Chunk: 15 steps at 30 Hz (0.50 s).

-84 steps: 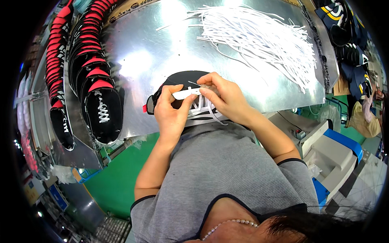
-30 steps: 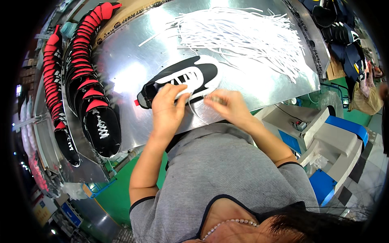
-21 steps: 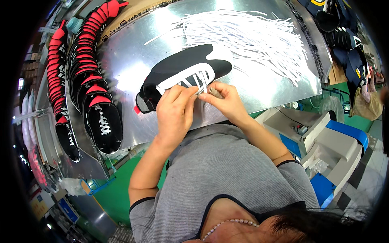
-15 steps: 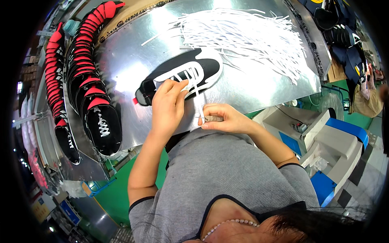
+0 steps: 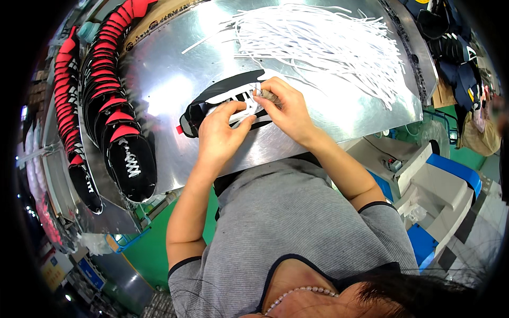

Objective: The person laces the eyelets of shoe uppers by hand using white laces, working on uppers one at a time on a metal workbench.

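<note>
A black and white shoe upper (image 5: 222, 89) lies on the metal table in front of me, its red tab toward the left. A white shoelace (image 5: 249, 108) runs through part of its eyelets. My left hand (image 5: 220, 135) is closed on the near side of the upper, thumb and fingers at the lacing opening. Over the right part of the upper, my right hand (image 5: 290, 112) pinches the lace close to the eyelets; a tan wrap (image 5: 270, 97) covers one finger. The fingertips hide the lace's end and part of the eyelets.
A loose heap of white shoelaces (image 5: 318, 45) spreads across the far table. Two long nested rows of black and red shoe uppers (image 5: 130, 169) stand at the left. Beyond the table's right edge is a grey and blue machine (image 5: 440, 185); dark shoe parts (image 5: 450, 50) lie far right.
My right hand has moved up and away from my body, from the table's near edge onto the upper, bringing the lace end to the eyelets. My left hand has shifted slightly, its thumb spread rightward.
</note>
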Available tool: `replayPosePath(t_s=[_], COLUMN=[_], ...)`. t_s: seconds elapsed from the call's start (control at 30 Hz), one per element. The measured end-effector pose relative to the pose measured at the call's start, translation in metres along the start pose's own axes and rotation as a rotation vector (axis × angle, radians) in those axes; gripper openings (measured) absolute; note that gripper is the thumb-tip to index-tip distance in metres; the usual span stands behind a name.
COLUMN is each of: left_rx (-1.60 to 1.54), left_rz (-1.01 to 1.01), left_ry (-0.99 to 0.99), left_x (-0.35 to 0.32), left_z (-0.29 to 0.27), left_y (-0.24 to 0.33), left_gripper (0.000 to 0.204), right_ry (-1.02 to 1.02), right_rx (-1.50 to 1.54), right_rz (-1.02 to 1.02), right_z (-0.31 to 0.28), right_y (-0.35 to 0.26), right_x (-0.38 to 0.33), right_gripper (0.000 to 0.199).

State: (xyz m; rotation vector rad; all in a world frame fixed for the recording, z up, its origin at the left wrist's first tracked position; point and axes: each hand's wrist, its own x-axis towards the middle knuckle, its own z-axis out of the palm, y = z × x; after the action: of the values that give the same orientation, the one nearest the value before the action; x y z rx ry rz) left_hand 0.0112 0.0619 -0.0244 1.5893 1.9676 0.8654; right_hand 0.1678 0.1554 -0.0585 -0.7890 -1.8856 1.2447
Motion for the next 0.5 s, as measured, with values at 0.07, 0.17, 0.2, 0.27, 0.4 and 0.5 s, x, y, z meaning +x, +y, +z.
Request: replayPosePath(t_s=[0.07,0.17,0.2,0.27,0.4,0.5], left_rx=[0.032,0.049,0.049,0.053,0.091,0.062], left_rz=[-0.030,-0.073,-0.086,-0.054,-0.062,-0.023], left_ry=[0.018,0.019,0.015,0.015,0.035,0.045], left_x=[0.000,0.003,0.005,0.007,0.007,0.006], left_z=[0.002,0.003,0.003,0.004,0.005,0.006], left_y=[0.000,0.004,0.005,0.003,0.005,0.002], left_gripper=[0.030,0.027,0.026,0.026,0.026,0.026], right_ry=[0.027,0.076,0.095,0.030,-0.144,-0.156], right_rx=[-0.009,0.001,0.037,0.081,0.069,0.072], right_rz=[-0.006,0.031,0.066,0.172,0.340,0.332], right_z=[0.001,0.000,-0.001,-0.008,-0.018,-0.018], right_y=[-0.001,-0.007,-0.006,-0.010,-0.023,-0.017], right_x=[-0.001,-0.005,-0.012,-0.024,-0.041,-0.044], right_gripper=[0.013,0.017,0.018,0.018,0.015,0.014])
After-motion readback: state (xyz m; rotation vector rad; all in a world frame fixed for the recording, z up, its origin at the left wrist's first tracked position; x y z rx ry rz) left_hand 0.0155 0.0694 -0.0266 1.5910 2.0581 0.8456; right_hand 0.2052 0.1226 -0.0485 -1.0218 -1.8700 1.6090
